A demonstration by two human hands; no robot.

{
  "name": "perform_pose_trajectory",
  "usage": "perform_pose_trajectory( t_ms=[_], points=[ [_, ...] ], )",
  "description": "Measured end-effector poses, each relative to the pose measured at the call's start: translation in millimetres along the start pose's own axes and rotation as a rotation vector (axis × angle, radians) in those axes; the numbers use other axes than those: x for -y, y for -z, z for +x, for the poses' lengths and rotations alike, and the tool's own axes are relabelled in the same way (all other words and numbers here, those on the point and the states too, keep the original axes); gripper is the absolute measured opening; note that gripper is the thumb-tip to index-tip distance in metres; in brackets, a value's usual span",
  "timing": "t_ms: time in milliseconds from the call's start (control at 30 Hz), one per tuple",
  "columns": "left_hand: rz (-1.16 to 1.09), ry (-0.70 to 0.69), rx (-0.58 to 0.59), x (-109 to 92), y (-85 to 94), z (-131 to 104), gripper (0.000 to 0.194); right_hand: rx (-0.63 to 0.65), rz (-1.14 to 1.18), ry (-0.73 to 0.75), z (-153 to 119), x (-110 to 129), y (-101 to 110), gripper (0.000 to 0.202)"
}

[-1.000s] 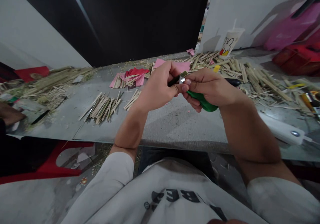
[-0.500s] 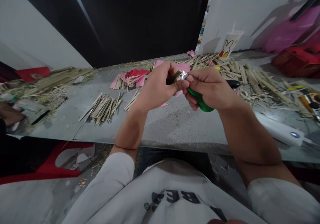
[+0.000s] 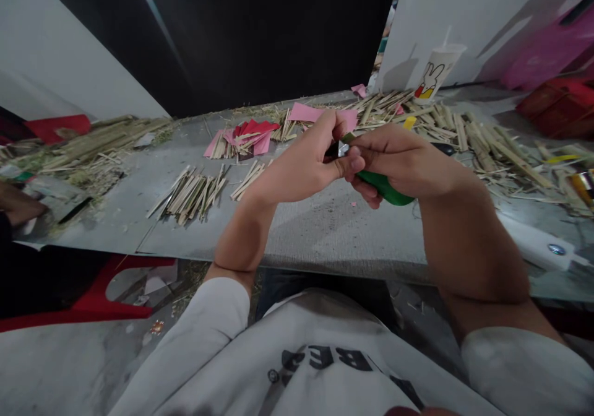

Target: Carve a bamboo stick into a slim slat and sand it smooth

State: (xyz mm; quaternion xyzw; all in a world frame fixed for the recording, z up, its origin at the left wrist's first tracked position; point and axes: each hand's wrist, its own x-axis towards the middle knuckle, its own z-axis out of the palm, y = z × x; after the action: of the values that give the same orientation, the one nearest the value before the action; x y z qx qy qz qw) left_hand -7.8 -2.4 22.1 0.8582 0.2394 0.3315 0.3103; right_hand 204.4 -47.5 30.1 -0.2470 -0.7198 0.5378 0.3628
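The green tool (image 3: 390,191) is in the right hand (image 3: 406,157), its fingers curled tight around it; its long side slants from the metal tip (image 3: 343,148) by the thumbs down to the right, toward the person. The left hand (image 3: 306,167) is just left of the tool, its fingers pinching a thin strip (image 3: 348,137). The strip's end pokes out by the tip, pointing away and a bit right. Fingers cover the rest, so I cannot tell if tip and strip touch. The right hand is nearer the tool's fat end. Left of the tool lie sticks (image 3: 192,196); behind it is pink paper (image 3: 306,113); behind and to its right are wood scraps (image 3: 485,148) and a cup (image 3: 436,72). Only the fingers crowd the tip.
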Motion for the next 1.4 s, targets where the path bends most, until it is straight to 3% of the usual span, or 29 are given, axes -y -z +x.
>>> perform_pose_trajectory(
  t_ms=[200, 500, 733, 933, 1200, 1400],
  points=[
    [0.013, 0.001, -0.033, 5, -0.3, 2, 0.053, -0.043, 0.004, -0.055, 1, 0, -2, 0.035],
    [0.079, -0.025, -0.093, 15, -2.8, 8, 0.055, -0.157, 0.007, 0.028, 7, -14, 0, 0.039],
    [0.208, -0.048, -0.063, 25, -1.4, 11, 0.046, -0.045, 0.065, -0.056, 10, -17, 9, 0.035],
    [0.149, -0.057, -0.133, 33, -2.5, 15, 0.058, -0.082, 0.067, -0.019, 13, -22, 9, 0.043],
    [0.122, -0.020, -0.112, 42, 2.4, 22, 0.064, -0.194, -0.025, 0.044, 20, -29, 7, 0.046],
    [0.138, -0.033, -0.084, 43, 2.7, 23, 0.061, -0.043, 0.055, -0.029, 15, -26, 12, 0.033]
  ],
)
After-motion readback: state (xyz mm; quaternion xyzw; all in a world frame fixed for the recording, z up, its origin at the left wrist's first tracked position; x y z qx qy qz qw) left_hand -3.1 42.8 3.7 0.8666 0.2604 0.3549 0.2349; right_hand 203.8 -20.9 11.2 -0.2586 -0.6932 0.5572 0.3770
